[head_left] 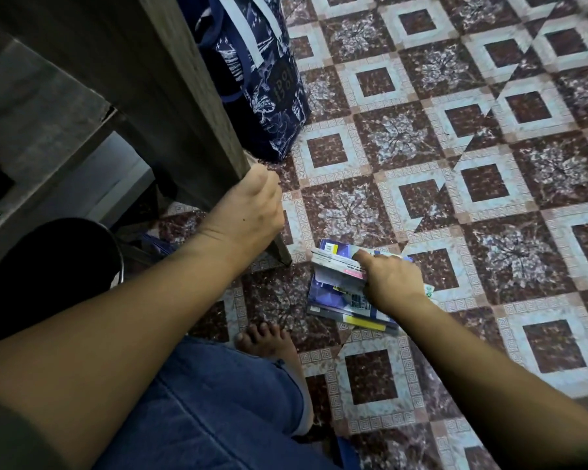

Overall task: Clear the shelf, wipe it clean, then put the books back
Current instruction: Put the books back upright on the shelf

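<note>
Books stacked on the floor are clasped by the right grip — the shelf edge is clenched by the left grip. Lifted one-handed, the pile could be spilled.

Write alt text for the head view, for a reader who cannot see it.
A person's right hand grips a stack of books lying on a patterned tile floor, while the left hand holds the edge of a wooden panel. A blue patterned bag stands beside it.
</note>
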`<move>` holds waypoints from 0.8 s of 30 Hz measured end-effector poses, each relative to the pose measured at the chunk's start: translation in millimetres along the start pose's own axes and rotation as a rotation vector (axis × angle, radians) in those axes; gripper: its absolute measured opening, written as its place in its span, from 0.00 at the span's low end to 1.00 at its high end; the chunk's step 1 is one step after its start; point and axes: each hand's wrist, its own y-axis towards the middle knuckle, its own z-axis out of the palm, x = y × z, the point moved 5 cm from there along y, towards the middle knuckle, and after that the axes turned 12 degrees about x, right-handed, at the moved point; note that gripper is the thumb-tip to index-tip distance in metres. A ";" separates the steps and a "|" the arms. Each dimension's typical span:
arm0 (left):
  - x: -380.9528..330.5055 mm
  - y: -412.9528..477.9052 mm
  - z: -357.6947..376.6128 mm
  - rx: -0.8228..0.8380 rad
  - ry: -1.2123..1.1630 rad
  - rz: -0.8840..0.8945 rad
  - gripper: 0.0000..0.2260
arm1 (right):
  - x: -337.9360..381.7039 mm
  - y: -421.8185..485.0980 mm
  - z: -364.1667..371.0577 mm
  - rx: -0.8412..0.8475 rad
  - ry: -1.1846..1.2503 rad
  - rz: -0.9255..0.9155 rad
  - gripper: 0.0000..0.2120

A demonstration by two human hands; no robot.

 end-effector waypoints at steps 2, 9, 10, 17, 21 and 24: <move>-0.6 -0.4 0.1 0.044 -0.002 0.024 0.27 | -8.0 -2.8 5.8 0.041 0.033 0.070 0.21; 2.4 -25.4 -15.8 0.008 -0.406 0.337 0.16 | 25.7 -57.1 -49.4 0.013 0.063 -0.057 0.17; 4.6 -33.3 -16.1 0.107 -0.532 0.380 0.21 | 36.6 -71.1 -63.7 -0.020 0.062 -0.102 0.18; 49.7 -89.4 -6.9 0.244 -0.903 0.058 0.14 | 112.4 -134.1 -153.2 -0.405 0.073 -0.389 0.14; 87.7 -135.5 23.0 0.300 -0.918 -0.132 0.10 | 152.1 -133.2 -179.3 -0.550 0.068 -0.606 0.17; 119.7 -181.9 44.8 0.290 -0.896 -0.314 0.09 | 185.2 -135.8 -200.5 -0.633 0.014 -0.746 0.20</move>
